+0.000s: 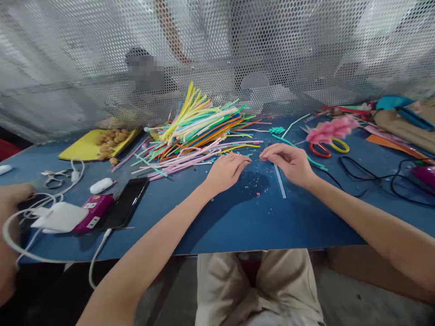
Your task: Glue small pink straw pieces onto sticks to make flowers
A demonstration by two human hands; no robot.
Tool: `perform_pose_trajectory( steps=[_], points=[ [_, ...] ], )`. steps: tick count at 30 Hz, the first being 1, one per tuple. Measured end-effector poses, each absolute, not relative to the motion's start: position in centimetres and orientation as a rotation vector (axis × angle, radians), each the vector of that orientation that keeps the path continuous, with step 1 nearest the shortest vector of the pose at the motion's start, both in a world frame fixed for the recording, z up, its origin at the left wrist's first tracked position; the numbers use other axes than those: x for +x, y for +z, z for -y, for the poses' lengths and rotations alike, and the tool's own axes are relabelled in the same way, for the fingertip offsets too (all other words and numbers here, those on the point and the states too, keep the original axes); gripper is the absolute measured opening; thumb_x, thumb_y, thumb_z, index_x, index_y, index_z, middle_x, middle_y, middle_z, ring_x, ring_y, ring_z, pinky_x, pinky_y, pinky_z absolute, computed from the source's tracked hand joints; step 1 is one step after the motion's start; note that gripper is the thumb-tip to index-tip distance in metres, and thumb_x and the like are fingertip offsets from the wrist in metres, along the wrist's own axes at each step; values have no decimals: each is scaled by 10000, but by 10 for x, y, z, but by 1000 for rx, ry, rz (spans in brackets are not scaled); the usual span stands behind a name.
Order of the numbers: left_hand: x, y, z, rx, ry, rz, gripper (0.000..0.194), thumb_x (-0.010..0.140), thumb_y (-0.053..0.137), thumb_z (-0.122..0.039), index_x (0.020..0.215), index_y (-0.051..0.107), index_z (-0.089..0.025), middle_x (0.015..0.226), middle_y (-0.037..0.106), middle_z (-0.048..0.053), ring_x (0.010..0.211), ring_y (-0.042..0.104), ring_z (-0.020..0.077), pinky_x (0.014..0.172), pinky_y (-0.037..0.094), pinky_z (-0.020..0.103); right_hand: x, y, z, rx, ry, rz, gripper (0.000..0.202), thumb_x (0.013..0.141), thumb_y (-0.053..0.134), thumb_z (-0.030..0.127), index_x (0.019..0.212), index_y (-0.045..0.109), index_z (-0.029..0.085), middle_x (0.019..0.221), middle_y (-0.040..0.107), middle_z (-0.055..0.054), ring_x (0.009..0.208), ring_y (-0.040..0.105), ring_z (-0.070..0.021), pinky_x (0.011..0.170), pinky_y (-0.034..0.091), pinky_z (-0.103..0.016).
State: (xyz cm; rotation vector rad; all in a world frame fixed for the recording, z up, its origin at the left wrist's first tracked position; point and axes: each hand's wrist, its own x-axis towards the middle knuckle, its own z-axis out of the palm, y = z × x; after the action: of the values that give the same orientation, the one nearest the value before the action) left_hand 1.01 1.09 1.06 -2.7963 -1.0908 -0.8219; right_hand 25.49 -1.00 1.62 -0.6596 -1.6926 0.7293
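Note:
My left hand (pixel 227 173) rests low over the blue table, just in front of the pipe cleaner pile, its fingers bent and pressed together. Facing it, my right hand (pixel 289 162) has fingers and thumb drawn together. A small gap separates the two sets of fingertips. Whatever either hand pinches, if anything, is hidden or too small to name. Beneath my right hand lies a translucent glue stick (pixel 280 182). Tiny scraps, including a pink bit (pixel 258 194), are scattered between the hands. Colourful pipe cleaners (pixel 207 127) are heaped behind my left hand.
Right: a fuzzy pink pipe cleaner piece (pixel 332 130), scissors (pixel 320 150), black cable (pixel 380 177). Left: phone (pixel 126 203), purple box (pixel 93 213), white charger (pixel 63 216), small scissors (pixel 54 177), yellow sheet (pixel 79 146) with brown balls. Mesh (pixel 217 54) stands behind. Another person's arm (pixel 12 203) is at far left.

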Motion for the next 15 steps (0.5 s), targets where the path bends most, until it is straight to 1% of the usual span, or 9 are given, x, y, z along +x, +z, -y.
perform_pose_trajectory(
  steps=[2,6,8,10,12,15],
  points=[
    [-2,9,-22,-2736,-823,1214,339,1093,380,-367,1180,675,-224,1225,739,53,1177,660,217,1066,478,387,264,21,8,-717,590,1746,145,984,638,319,970,763,246,952,775,-32,850,737,-186,836,619,-381],
    [-32,-1,-47,-2615,-769,1418,300,1035,505,-364,1249,643,-207,1337,675,87,1292,584,264,1154,424,443,293,30,-9,-896,127,1795,133,963,657,341,983,783,301,907,786,-16,821,734,-217,845,599,-415],
    [-43,-6,-56,-2599,-716,1493,305,1009,540,-354,1250,643,-199,1358,660,101,1324,559,289,1165,414,470,312,35,-20,-998,-7,1701,168,980,625,364,988,778,293,888,777,-28,791,711,-218,806,580,-408],
    [-47,-10,-60,-2618,-687,1525,301,996,554,-349,1241,648,-201,1346,662,102,1320,560,290,1165,418,472,330,41,-30,-1056,-135,1630,195,979,620,386,962,770,263,908,765,-50,797,682,-218,805,556,-399],
    [-47,-13,-61,-2650,-677,1530,302,989,565,-361,1234,651,-207,1330,666,98,1304,570,281,1156,429,463,345,44,-41,-1082,-107,1505,236,1001,572,400,960,747,247,892,745,-71,748,654,-206,754,539,-380],
    [-41,-14,-58,-2691,-667,1513,309,986,569,-386,1230,653,-216,1310,668,91,1277,579,275,1133,448,458,360,39,-56,-1137,73,1357,240,983,566,410,967,719,226,843,707,-69,712,631,-195,708,529,-365]
  ],
)
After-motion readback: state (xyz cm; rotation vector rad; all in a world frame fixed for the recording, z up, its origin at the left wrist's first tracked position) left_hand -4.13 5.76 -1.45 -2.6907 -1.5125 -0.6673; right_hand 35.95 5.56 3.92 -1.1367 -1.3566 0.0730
